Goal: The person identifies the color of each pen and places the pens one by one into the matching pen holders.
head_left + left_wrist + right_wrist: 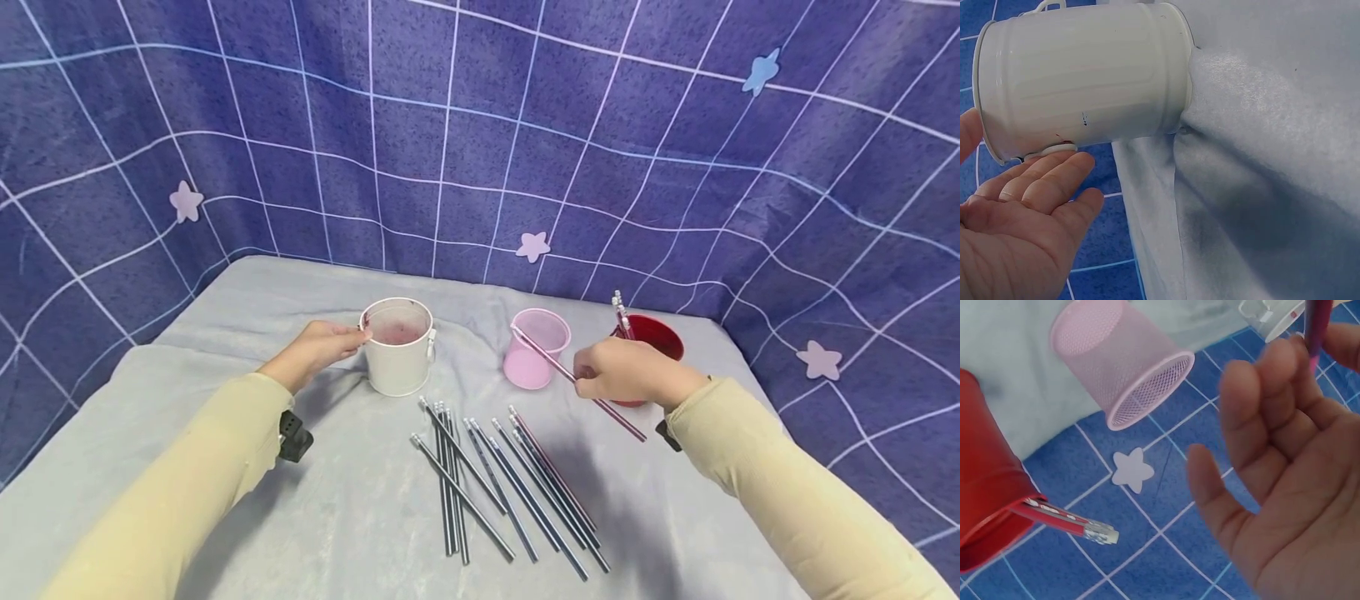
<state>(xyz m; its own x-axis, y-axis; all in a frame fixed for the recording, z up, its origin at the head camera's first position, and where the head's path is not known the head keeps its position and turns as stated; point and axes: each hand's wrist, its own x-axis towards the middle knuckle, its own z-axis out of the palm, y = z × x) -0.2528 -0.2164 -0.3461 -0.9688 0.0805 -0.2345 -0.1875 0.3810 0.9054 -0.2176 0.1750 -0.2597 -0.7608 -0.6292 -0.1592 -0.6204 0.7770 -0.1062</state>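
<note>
Here, the left hand (322, 346) is at the left side of the white bucket (397, 367), thumb at its rim and fingers against the outer wall by the handle mount, lightly pinching the edge. The bucket stands upright at the far left of the cloth-covered counter (315, 517), with reddish marks inside.

To the right, the right hand (618, 371) pinches a reddish pencil (546, 356) between thumb and forefinger, its other fingers loosely bent. That pencil slants, its far-left end overlapping the pink mesh cup (528, 371) in the head view; whether they touch, I cannot tell. The cup stands between the white bucket and the red bucket (985, 462), which is at the far right, partly behind the right hand, with pencils (621, 312) poking out eraser end up.

Nearer, loose pencils (500, 490), mostly dark, lie spread on the counter, some crossing others.
</note>
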